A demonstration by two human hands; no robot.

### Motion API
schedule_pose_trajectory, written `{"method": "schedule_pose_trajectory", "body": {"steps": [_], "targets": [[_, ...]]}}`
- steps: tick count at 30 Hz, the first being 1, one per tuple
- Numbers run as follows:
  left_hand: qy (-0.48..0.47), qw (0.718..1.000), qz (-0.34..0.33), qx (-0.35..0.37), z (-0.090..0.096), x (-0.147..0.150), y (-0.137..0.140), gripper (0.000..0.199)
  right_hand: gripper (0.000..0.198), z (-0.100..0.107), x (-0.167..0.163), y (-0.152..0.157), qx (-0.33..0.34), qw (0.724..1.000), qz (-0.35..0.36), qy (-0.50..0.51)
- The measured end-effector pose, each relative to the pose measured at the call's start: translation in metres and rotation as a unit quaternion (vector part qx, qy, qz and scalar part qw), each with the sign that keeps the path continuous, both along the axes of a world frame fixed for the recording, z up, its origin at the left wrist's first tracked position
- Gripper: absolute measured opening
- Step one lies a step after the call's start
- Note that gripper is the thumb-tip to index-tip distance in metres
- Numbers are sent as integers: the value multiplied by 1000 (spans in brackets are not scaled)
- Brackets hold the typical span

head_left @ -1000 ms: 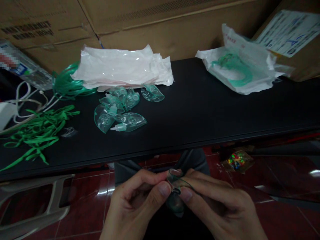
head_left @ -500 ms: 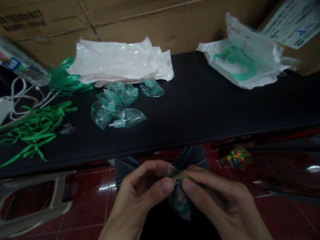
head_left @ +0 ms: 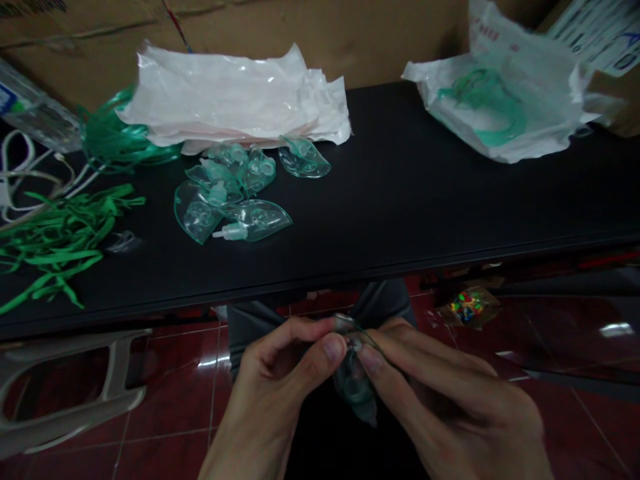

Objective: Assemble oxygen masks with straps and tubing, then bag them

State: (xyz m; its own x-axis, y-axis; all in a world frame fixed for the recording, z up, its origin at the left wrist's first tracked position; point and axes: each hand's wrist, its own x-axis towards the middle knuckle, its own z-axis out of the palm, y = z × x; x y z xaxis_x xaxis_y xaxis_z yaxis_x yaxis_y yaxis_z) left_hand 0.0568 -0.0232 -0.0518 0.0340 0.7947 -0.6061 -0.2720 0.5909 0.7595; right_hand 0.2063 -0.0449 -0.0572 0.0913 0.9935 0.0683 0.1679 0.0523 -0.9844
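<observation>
Above my lap, a clear green oxygen mask (head_left: 356,387) is pinched between both hands. My left hand (head_left: 290,373) grips its upper edge from the left with thumb and forefinger. My right hand (head_left: 425,380) pinches it from the right, thumb tip close to the left thumb. Something small shows between the thumb tips, too dim to make out. On the black table (head_left: 400,213), several similar masks (head_left: 257,217) lie in a loose group, one of them a little apart to the right.
White plastic packages (head_left: 235,97) lie behind the masks. Green elastic straps (head_left: 60,233), coiled green tubing (head_left: 120,137) and white cables (head_left: 35,173) occupy the left. An opened package (head_left: 535,100) with tubing sits right. A stool (head_left: 115,373) stands below left; cardboard boxes (head_left: 350,40) line the back.
The camera view has tilted down slightly, so the table things sit higher in the picture. My right hand has turned a little around the mask; both hands still hold it.
</observation>
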Motion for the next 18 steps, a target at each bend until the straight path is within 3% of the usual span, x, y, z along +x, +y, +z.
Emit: {"method": "schedule_pose_trajectory", "body": {"steps": [5, 14, 18], "targets": [[3, 1000, 17, 12, -2, 4, 0, 19, 40, 4, 0, 2, 14, 999, 7, -49], [10, 999, 12, 28, -6, 0, -1, 11, 37, 1, 4, 0, 29, 997, 29, -62], [17, 999, 15, 42, -6, 2, 1, 8, 49, -2, 1, -5, 57, 997, 13, -48]]}}
